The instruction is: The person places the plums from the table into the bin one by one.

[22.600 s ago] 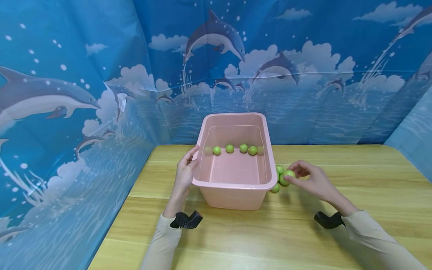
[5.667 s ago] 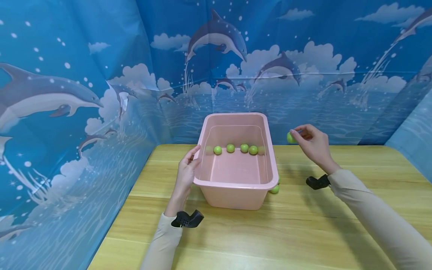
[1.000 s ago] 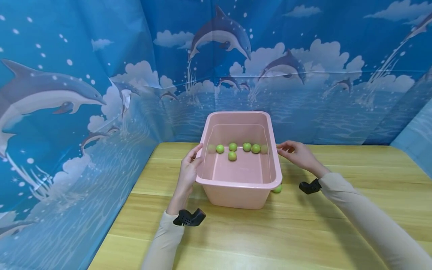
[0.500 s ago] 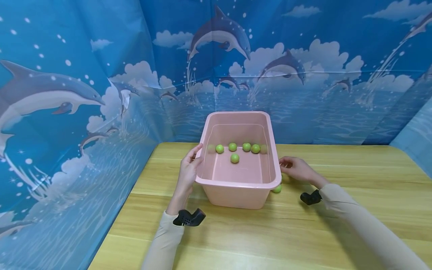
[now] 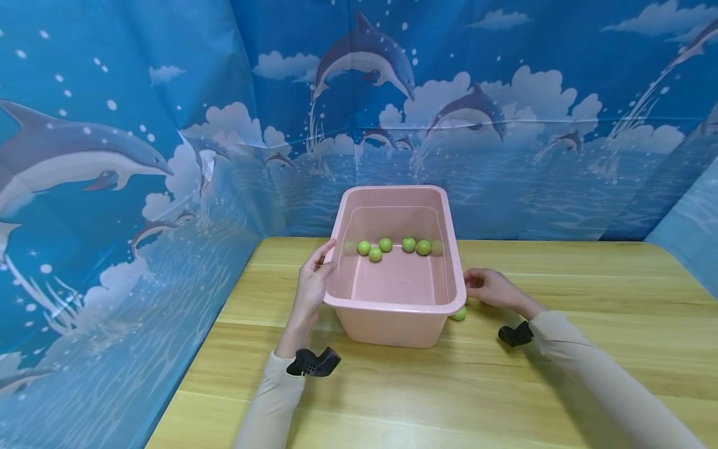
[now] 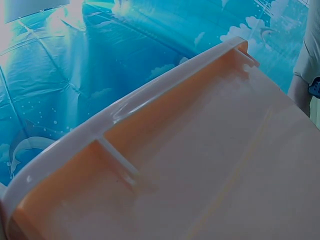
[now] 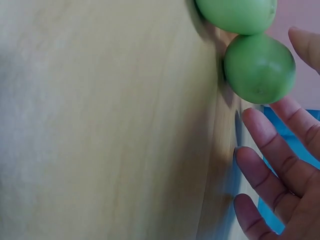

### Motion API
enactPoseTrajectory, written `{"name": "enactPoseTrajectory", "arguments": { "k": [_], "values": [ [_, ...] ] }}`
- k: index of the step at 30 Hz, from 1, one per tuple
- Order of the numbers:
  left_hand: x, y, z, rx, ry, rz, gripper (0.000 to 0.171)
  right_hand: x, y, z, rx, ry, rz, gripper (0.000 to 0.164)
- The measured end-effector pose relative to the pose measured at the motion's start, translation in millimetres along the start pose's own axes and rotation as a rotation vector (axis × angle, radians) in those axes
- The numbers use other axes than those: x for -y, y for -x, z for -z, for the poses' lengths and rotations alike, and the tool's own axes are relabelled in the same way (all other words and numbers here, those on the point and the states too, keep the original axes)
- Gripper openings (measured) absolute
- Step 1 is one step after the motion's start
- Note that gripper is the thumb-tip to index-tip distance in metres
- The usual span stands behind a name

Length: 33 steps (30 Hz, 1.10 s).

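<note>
A pink plastic basin (image 5: pixel 392 324) stands on the table, with several small round green fruits (image 5: pixel 423 247) toward the back of its floor. My left hand (image 5: pixel 310 284) grips its left rim; the left wrist view shows the basin's outer wall (image 6: pixel 215 150) and the underside of the rim, those fingers being almost out of frame. Beside the right wall, my right hand (image 5: pixel 490 288) is low over the table. In the right wrist view its fingers (image 7: pixel 265 175) are spread, the fingertips right at a green fruit (image 7: pixel 260 70) and the thumb apart from it. Another green fruit (image 7: pixel 240 12) touches that one.
The wooden table (image 5: pixel 583 349) reaches to a blue dolphin-print curtain (image 5: pixel 533 174) behind and on the left. One green fruit (image 5: pixel 459 313) shows by the basin's near right corner. Black cameras (image 5: pixel 313 363) are worn on both wrists.
A green fruit carried in the right hand earlier is in the basin, where it has rolled back and left. The right hand has come down from beside the rim to the fruits on the table.
</note>
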<state>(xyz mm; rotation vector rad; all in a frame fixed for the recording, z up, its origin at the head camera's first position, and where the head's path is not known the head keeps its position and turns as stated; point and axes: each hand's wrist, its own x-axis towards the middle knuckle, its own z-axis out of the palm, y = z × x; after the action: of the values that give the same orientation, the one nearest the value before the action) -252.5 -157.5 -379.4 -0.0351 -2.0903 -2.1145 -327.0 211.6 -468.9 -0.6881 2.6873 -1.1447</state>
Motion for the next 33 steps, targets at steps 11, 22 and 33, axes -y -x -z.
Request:
{"name": "enactPoseTrajectory", "arguments": {
  "k": [11,22,33],
  "values": [
    [-0.7,1.0,-0.5,-0.004,0.0,0.002,0.043,-0.9,3.8,-0.7,0.028,-0.027,-0.015,0.025],
    [-1.6,1.1,-2.0,-0.026,0.005,-0.009,0.042,-1.1,11.5,-0.3,-0.003,-0.005,-0.023,0.025],
    [-1.0,0.4,-1.7,-0.03,0.004,-0.001,0.043,-7.9,23.4,1.5,-0.051,-0.022,-0.05,0.03]
  ]
}}
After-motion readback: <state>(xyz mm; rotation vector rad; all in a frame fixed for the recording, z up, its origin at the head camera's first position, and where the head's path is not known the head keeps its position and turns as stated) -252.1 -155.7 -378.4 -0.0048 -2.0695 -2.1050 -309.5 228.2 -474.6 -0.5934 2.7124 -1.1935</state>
